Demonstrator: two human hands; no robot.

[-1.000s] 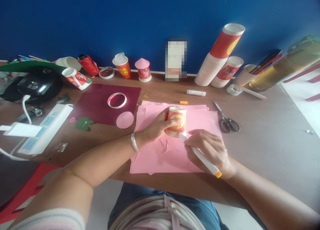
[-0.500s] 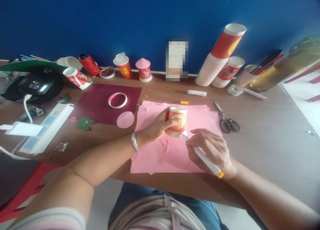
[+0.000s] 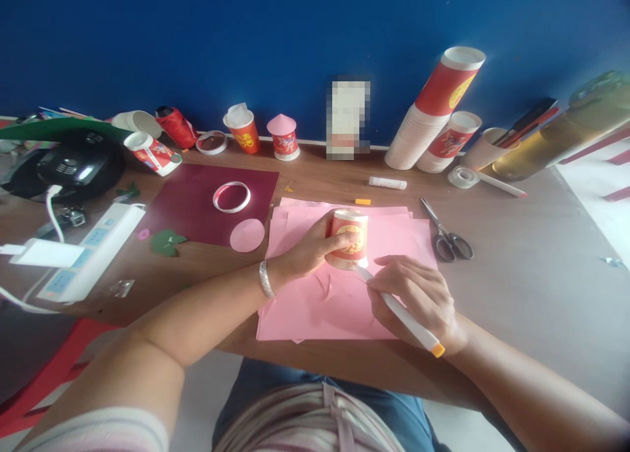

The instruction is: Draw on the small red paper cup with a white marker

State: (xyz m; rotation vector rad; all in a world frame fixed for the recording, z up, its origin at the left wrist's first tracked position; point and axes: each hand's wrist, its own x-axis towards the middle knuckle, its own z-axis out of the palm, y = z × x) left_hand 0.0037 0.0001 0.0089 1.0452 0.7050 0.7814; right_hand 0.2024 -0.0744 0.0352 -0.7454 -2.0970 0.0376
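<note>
My left hand [image 3: 315,242] is wrapped around a red and white paper cup [image 3: 352,237] with a gold emblem, its thumb across the front. The cup stands over pink paper sheets [image 3: 315,314], narrower end up. In my right hand [image 3: 416,294] is a white pen [image 3: 409,321] with an orange end, gripped at a slant. The pen's pale tip is at the lower right edge of the cup; whether it touches is hard to tell. Thin pink paper scraps [image 3: 325,287] lie below the cup.
Scissors [image 3: 447,235] lie right of the paper. Behind are a glue stick [image 3: 388,183], an orange cap [image 3: 363,202], stacked cups [image 3: 418,134] and a cup with a pink cone [image 3: 283,137]. On the left are a maroon sheet [image 3: 197,193], a pink disc [image 3: 247,235] and a power strip [image 3: 93,252].
The pen and my right hand have shifted very slightly right and down. My left hand and the cup have stayed in place.
</note>
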